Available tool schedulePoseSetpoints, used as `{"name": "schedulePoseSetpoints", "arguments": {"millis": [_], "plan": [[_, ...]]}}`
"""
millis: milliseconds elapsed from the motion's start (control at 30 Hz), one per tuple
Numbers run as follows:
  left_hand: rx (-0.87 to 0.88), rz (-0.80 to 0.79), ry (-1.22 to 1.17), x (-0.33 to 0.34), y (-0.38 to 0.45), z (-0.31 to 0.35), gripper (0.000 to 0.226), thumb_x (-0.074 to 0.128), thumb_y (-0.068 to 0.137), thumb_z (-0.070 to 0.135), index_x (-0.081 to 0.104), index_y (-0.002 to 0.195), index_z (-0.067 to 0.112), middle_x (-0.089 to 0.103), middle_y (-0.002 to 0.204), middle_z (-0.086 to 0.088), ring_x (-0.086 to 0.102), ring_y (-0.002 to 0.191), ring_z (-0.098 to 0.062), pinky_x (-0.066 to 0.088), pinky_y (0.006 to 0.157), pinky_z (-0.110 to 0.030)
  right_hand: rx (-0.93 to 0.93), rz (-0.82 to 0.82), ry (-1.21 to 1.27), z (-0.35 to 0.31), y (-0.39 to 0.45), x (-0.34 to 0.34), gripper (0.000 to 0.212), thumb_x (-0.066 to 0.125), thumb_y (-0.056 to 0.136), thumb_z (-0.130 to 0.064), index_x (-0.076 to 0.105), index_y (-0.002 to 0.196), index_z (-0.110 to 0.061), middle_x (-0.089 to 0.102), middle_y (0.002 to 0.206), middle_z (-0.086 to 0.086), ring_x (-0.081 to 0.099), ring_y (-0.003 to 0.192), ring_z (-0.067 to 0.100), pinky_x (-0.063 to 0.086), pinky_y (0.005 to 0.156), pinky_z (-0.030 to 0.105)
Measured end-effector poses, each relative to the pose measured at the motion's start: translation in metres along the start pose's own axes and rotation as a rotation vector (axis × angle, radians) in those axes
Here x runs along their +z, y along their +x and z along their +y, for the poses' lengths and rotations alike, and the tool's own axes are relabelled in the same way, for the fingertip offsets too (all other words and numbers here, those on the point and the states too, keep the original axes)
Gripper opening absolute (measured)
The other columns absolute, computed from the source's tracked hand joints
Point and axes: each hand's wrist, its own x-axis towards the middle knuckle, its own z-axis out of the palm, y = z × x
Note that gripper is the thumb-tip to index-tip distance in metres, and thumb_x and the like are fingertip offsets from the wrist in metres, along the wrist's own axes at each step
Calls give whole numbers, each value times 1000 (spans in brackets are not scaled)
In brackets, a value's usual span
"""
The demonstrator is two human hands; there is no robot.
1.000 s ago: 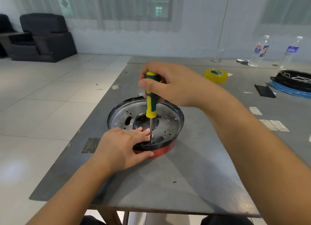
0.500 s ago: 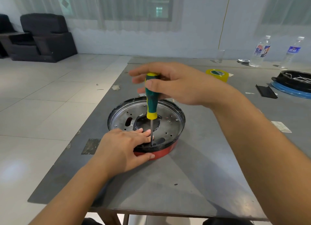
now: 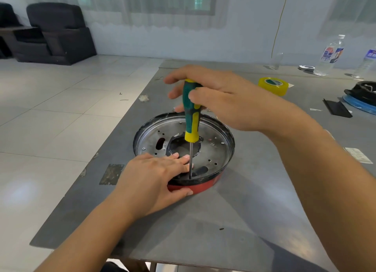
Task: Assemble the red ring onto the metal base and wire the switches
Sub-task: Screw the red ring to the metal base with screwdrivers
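Observation:
A round metal base (image 3: 215,149) with a central hole lies on the grey table, sitting in a red ring (image 3: 201,187) whose edge shows at the near side. My right hand (image 3: 221,98) holds a green and yellow screwdriver (image 3: 191,117) upright between thumb and fingers, with the fingers partly spread. Its shaft comes down at the base's near rim. My left hand (image 3: 154,176) grips that near rim, fingers lying inside beside the shaft and thumb on the red ring. The screwdriver tip is hidden behind the rim.
A yellow tape roll (image 3: 273,86) lies at the back right. Two water bottles (image 3: 330,55) stand farther back. A black and blue round assembly (image 3: 361,96) and a black flat piece (image 3: 336,108) lie at the right edge. The table's left edge (image 3: 114,145) is close to the base.
My right hand's fingers have opened out and shifted round the screwdriver handle, as in turning it. The left hand and the base have stayed in place.

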Motion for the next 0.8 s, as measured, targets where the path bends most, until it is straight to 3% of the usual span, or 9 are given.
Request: {"name": "schedulePoseSetpoints", "arguments": {"millis": [100,200,267,400,567,800], "plan": [[-13,-78,-1,-3,3,-2,60,74,80,70,69,132,40,56,148,21,54,138,-4,56,90,-34,-34,-61,125,5,0,-4,42,41,101,-22,53,140,-33,70,118,-12,72,105,11,57,95,35],[-70,-208,61,-2,12,-7,86,50,85,84,23,159,49,14,169,28,15,157,0,36,116,-34,-57,-80,172,13,4,-3,36,44,106,-22,52,140,-30,71,114,-4,72,104,15,61,88,35],[-107,-240,52,-4,20,-8,100,51,83,86,11,163,42,20,169,25,14,158,-2,31,119,-35,-73,-76,187,16,6,-1,34,44,106,-22,52,139,-29,71,112,-3,73,104,17,61,86,36],[-29,-276,123,-6,33,-10,100,49,82,87,15,164,39,35,162,17,22,153,-10,29,121,-37,-90,-78,196,19,7,0,33,44,106,-25,52,138,-31,71,111,-3,73,104,17,61,87,37],[-7,-283,116,-4,31,-13,99,46,84,88,18,164,36,33,164,14,26,153,-10,23,124,-35,-81,-77,175,15,5,-2,31,45,107,-25,53,136,-31,71,110,-5,73,102,14,61,86,35],[-17,-226,161,-3,24,-8,97,46,85,86,26,163,32,39,156,10,33,147,-15,27,121,-37,-156,74,-99,4,0,6,21,57,102,-38,58,120,-29,64,88,-9,70,83,11,60,75,33]]}}
